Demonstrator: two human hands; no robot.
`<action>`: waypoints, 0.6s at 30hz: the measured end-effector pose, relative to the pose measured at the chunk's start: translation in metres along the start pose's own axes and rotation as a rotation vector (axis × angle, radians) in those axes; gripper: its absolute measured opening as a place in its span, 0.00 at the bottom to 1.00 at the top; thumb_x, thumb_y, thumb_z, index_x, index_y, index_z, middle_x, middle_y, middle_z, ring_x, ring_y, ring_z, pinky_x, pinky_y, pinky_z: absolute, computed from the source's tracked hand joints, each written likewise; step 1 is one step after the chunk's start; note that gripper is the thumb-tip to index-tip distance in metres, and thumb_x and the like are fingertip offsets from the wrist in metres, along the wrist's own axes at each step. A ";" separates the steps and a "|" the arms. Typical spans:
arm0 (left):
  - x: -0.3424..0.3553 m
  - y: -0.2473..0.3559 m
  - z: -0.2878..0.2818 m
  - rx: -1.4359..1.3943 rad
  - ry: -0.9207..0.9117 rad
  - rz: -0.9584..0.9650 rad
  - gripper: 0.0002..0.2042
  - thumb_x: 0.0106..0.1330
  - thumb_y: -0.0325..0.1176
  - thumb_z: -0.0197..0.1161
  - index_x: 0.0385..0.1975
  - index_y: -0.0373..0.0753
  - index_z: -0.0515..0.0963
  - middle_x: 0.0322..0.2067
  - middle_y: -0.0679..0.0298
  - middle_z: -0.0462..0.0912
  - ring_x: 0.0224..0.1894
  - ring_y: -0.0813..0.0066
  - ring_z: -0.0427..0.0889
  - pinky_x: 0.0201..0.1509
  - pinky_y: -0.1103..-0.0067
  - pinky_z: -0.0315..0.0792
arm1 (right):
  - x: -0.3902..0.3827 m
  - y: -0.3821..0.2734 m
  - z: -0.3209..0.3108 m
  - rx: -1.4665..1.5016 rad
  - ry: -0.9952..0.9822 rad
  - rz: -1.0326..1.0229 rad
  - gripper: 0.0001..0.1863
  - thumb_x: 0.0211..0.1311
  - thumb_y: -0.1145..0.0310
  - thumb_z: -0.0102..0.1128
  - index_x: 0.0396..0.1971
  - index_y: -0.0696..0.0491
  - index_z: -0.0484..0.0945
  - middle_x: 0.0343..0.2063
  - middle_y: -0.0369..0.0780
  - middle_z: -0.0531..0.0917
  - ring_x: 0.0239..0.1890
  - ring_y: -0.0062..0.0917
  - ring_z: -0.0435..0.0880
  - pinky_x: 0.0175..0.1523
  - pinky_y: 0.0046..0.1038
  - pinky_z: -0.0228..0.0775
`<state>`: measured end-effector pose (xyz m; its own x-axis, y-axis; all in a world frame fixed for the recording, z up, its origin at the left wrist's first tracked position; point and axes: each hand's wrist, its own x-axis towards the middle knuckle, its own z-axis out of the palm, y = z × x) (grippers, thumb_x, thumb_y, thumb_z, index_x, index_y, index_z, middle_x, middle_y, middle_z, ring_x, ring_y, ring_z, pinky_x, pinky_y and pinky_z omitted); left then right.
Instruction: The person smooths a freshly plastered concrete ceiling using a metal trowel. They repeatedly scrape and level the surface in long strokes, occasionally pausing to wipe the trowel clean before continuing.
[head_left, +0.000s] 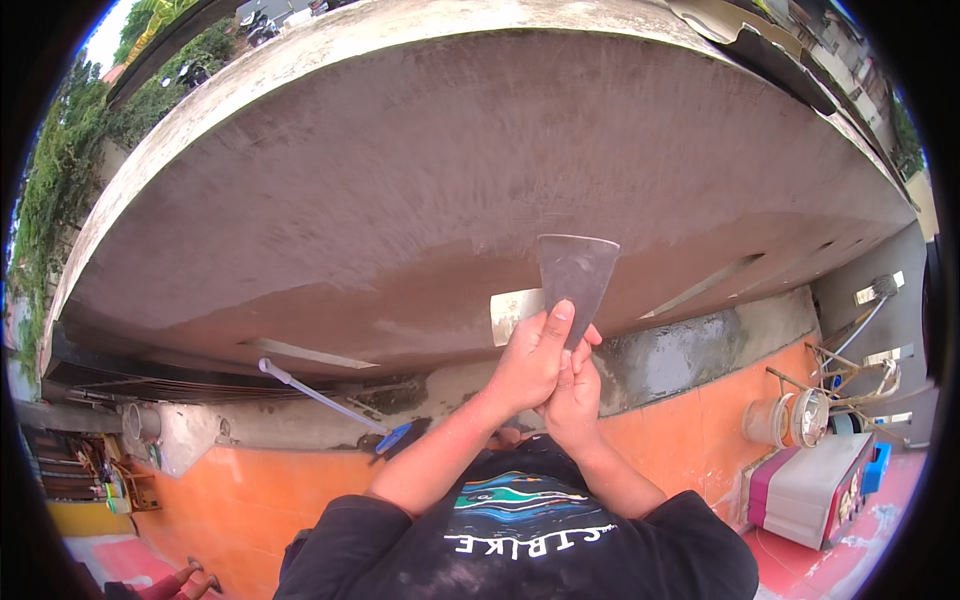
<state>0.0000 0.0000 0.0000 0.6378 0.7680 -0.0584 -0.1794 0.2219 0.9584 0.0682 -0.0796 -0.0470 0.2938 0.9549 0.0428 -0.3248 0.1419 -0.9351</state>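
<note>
A wide dark-bladed scraper (580,275) is held up in front of the grey cement wall, its flared edge pointing up. My left hand (530,360) is closed around the lower part of it, the thumb lying on the narrow end of the blade. Just below and to the right, my right hand (573,405) is closed at the handle end, against the left hand. The fingers cover the handle. Whether the blade touches the wall (420,150) cannot be told.
A long-handled brush with a blue head (397,437) leans left of my arms. Slots pierce the wall, including a pale opening (512,315) behind the scraper. Right are buckets (785,418) and a grey-white box-shaped item (808,488). Another person's feet (200,572) show lower left.
</note>
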 end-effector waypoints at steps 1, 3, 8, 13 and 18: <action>-0.001 -0.009 0.001 -0.026 0.017 -0.032 0.31 0.77 0.57 0.38 0.32 0.33 0.76 0.19 0.68 0.72 0.25 0.82 0.71 0.35 0.80 0.69 | -0.004 0.004 -0.001 -0.019 0.013 0.019 0.16 0.78 0.54 0.39 0.46 0.53 0.65 0.25 0.36 0.75 0.19 0.16 0.74 0.21 0.17 0.65; 0.014 -0.019 -0.002 -0.027 0.028 -0.035 0.32 0.77 0.58 0.38 0.31 0.33 0.76 0.18 0.69 0.72 0.25 0.82 0.70 0.34 0.80 0.69 | 0.010 0.010 -0.009 -0.009 0.013 0.033 0.14 0.78 0.57 0.39 0.43 0.53 0.65 0.20 0.33 0.73 0.15 0.13 0.69 0.18 0.17 0.59; 0.003 -0.022 -0.016 0.076 0.069 -0.068 0.32 0.76 0.59 0.38 0.30 0.33 0.76 0.17 0.70 0.71 0.24 0.83 0.70 0.32 0.82 0.68 | 0.003 0.026 0.006 0.096 0.028 0.090 0.16 0.79 0.55 0.36 0.40 0.52 0.66 0.20 0.33 0.73 0.13 0.13 0.69 0.16 0.18 0.57; 0.030 0.018 -0.015 0.098 0.027 0.085 0.33 0.76 0.60 0.40 0.29 0.33 0.76 0.17 0.70 0.71 0.22 0.84 0.69 0.29 0.82 0.67 | 0.048 0.006 0.010 0.053 0.038 -0.103 0.11 0.79 0.62 0.39 0.35 0.51 0.63 0.21 0.31 0.71 0.16 0.10 0.68 0.18 0.17 0.59; 0.022 0.022 0.002 0.111 -0.003 0.151 0.32 0.75 0.60 0.40 0.29 0.34 0.76 0.16 0.70 0.71 0.21 0.84 0.69 0.27 0.81 0.67 | 0.027 -0.015 0.004 0.191 0.002 -0.056 0.12 0.78 0.61 0.40 0.34 0.50 0.62 0.21 0.31 0.71 0.16 0.10 0.68 0.17 0.16 0.58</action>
<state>0.0117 0.0202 0.0205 0.6119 0.7859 0.0888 -0.1897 0.0368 0.9812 0.0770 -0.0552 -0.0300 0.3183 0.9436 0.0918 -0.4724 0.2418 -0.8476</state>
